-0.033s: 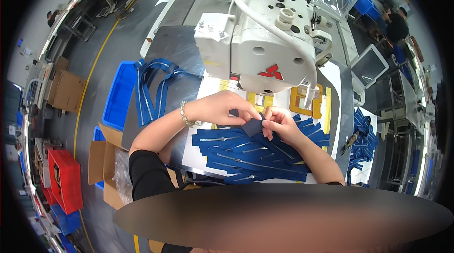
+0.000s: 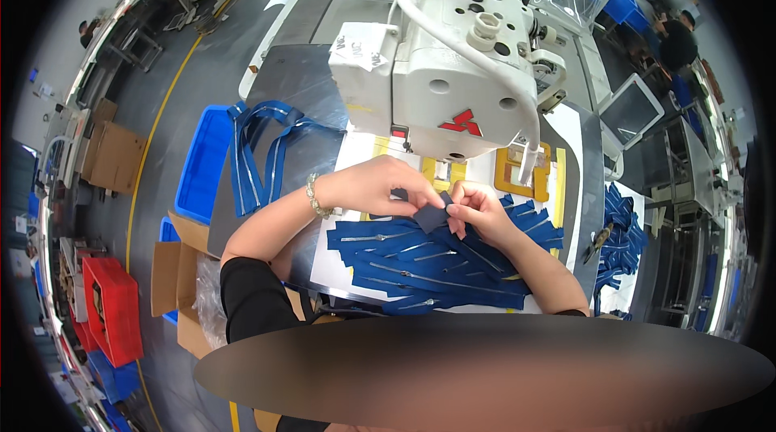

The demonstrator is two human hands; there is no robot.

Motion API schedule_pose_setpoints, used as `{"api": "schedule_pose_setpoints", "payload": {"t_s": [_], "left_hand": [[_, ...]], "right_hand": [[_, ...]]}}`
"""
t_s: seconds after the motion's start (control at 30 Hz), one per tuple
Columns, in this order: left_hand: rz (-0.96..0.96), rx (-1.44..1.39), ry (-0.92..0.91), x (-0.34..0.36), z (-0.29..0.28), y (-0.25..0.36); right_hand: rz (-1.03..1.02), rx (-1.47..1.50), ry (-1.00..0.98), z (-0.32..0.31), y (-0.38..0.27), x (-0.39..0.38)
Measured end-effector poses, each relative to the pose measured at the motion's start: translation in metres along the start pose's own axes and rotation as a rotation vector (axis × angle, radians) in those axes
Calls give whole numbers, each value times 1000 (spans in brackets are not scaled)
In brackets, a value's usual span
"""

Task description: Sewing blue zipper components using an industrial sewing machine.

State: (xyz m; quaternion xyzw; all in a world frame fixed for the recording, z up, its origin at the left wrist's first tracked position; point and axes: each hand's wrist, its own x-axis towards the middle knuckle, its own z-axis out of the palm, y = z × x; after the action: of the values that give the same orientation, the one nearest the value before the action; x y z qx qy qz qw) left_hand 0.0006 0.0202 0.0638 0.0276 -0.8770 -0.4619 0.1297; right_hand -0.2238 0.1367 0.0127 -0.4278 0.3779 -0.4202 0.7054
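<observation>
Both my hands meet in front of the sewing machine head [image 2: 453, 101], fingers pinched on a small dark blue fabric piece [image 2: 431, 219]. My left hand [image 2: 396, 188], with a beaded bracelet at its wrist, holds the piece's upper left side. On its right edge, the thumb and fingers of my right hand [image 2: 477, 210] press together. Below the hands lies a spread pile of blue zippers [image 2: 412, 266] with silvery teeth, on a white sheet. Part of the fabric is hidden behind my fingers.
A yellow-framed clamp plate [image 2: 524, 173] lies right of the needle area. Long blue zipper strips [image 2: 259, 165] hang at the left over a blue bin [image 2: 202, 161]. Thread snips [image 2: 598, 243] rest near another zipper pile [image 2: 621, 238]. An open carton [image 2: 192, 303] stands lower left.
</observation>
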Motion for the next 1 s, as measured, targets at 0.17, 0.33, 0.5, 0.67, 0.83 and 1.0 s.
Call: {"api": "schedule_pose_setpoints", "payload": {"t_s": [0.17, 0.33, 0.5, 0.67, 0.83, 1.0], "left_hand": [[113, 50, -31, 2, 7, -7], [80, 21, -29, 4, 4, -10], [88, -35, -11, 4, 3, -14], [9, -115, -4, 2, 10, -21], [-92, -219, 103, 1, 18, -27], [-250, -269, 259, 2, 26, -33]], "right_hand": [[-39, -9, 43, 0, 1, 2], [-38, 1, 57, 2, 1, 3], [-30, 12, 34, 0, 4, 5], [-9, -46, 8, 1, 5, 4], [-70, -69, 80, 3, 9, 5], [-98, -128, 125, 8, 12, 4]]}}
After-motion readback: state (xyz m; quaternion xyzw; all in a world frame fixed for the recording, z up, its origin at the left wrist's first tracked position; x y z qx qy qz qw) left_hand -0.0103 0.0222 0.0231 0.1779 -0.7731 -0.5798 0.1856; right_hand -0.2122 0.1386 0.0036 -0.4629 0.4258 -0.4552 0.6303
